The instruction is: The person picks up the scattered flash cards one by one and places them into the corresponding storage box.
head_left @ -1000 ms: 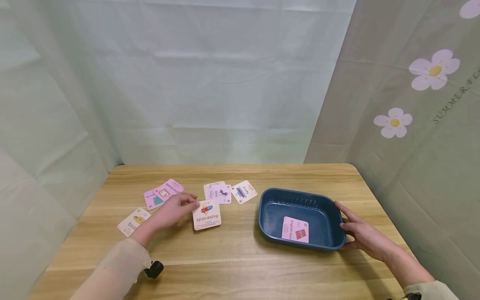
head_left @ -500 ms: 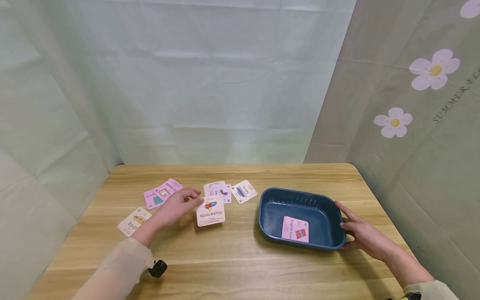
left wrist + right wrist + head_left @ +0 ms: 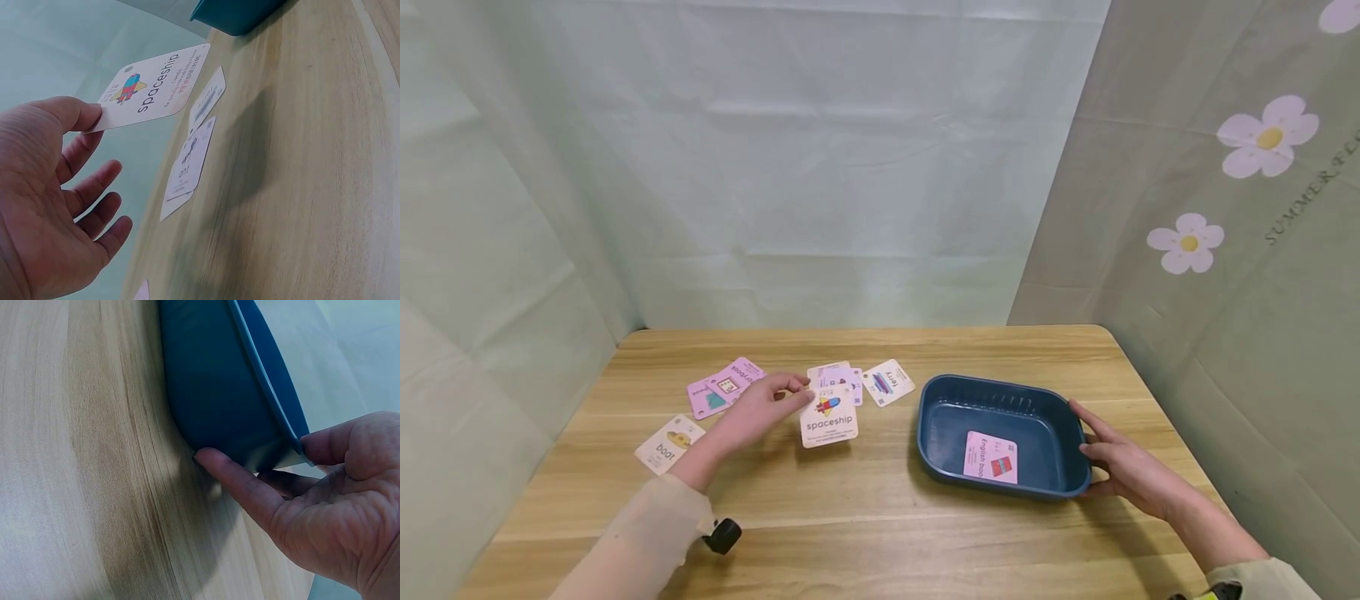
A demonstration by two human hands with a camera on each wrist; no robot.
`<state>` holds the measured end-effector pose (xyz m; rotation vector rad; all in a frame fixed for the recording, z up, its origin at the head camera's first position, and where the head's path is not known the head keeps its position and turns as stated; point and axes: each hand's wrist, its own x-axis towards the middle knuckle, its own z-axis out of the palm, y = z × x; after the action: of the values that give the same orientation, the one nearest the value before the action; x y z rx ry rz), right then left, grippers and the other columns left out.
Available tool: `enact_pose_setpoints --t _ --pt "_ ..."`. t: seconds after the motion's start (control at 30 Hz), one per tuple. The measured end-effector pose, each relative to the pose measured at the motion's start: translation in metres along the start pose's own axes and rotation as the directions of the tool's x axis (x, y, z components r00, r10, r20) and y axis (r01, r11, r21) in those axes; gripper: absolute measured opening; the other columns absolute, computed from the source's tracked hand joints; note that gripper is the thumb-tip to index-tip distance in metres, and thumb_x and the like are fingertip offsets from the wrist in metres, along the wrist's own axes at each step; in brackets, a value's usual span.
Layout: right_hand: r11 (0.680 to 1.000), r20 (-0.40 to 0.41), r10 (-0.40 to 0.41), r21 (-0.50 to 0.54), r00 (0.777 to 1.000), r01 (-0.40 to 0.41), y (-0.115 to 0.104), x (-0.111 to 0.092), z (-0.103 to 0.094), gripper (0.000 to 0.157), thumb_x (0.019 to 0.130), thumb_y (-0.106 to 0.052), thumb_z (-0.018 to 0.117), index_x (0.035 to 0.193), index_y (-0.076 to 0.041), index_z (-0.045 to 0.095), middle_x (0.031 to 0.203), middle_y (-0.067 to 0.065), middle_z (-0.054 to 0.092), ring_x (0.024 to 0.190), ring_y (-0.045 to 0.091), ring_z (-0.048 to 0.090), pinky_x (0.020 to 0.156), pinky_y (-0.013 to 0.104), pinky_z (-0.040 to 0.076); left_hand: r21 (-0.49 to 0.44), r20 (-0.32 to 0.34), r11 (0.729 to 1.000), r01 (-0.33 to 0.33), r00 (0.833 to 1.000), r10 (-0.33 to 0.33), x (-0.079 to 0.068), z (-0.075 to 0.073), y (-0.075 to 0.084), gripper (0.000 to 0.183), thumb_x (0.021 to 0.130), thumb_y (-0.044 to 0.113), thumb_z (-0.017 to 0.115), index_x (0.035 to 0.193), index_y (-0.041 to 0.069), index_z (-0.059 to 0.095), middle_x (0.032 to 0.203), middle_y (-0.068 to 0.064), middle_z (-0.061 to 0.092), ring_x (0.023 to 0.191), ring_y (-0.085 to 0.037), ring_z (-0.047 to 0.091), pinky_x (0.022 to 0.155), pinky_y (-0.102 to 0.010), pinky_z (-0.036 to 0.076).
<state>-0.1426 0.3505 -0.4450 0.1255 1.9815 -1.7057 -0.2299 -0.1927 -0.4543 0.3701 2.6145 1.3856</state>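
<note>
My left hand (image 3: 758, 414) pinches the "spaceship" flashcard (image 3: 830, 427) between thumb and forefinger. In the left wrist view the card is lifted over the table, its printed face showing, while the other fingers are spread loosely. Behind it, an "ant" card (image 3: 857, 388) overlaps another card (image 3: 823, 367). At the right, my right hand (image 3: 1135, 477) holds the end of a dark blue plastic basin (image 3: 1045, 454); the thumb is on the rim, other fingers against the outer wall. Inside the basin lies a pink "English book" card (image 3: 991, 458).
A "ferry" card (image 3: 888, 383) lies between the ant card and the basin. To the left are a "boot" card (image 3: 669, 443) and a pink "storybook" card (image 3: 739, 377) overlapping another pink card (image 3: 706, 401). Cloth hangs behind the wooden table (image 3: 880, 533).
My left hand has moved slightly right and away from me with the spaceship card, which now covers part of the ant card. The right hand and basin have stayed in place.
</note>
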Motion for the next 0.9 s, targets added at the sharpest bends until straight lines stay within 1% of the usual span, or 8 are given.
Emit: enact_pose_setpoints --t 0.23,0.5,0.9 --pt "1.000 -0.008 0.008 -0.003 1.000 -0.008 -0.001 -0.001 0.001 0.069 0.109 -0.006 0.030 0.165 -0.028 -0.005 0.164 0.020 -0.030 0.147 0.056 -0.003 0.091 0.062 0.052 -0.010 -0.005 1.000 -0.002 1.000 0.002 0.000 0.002 0.005 0.029 0.100 0.041 0.066 0.092 0.013 0.068 0.141 -0.014 0.059 0.133 -0.040 0.050 0.110 -0.056 0.038" --pt "1.000 -0.008 0.004 -0.007 1.000 -0.004 -0.001 0.001 0.000 0.070 0.109 -0.006 0.030 0.164 -0.028 -0.007 0.162 0.022 -0.032 0.145 0.058 -0.004 0.090 0.063 0.053 -0.045 0.001 0.999 -0.018 1.000 0.018 0.001 0.007 0.015 0.027 0.098 0.038 0.069 0.091 0.012 0.067 0.141 -0.014 0.060 0.133 -0.039 0.051 0.111 -0.056 0.037" --pt "1.000 -0.002 -0.006 -0.001 1.000 0.006 -0.001 0.000 0.001 0.070 0.109 -0.005 0.031 0.164 -0.027 -0.006 0.162 0.023 -0.032 0.146 0.058 -0.005 0.090 0.063 0.052 -0.022 0.009 0.999 -0.028 1.000 0.028 0.002 0.009 0.029 0.028 0.098 0.041 0.068 0.092 0.013 0.067 0.140 -0.011 0.060 0.133 -0.037 0.051 0.109 -0.055 0.040"
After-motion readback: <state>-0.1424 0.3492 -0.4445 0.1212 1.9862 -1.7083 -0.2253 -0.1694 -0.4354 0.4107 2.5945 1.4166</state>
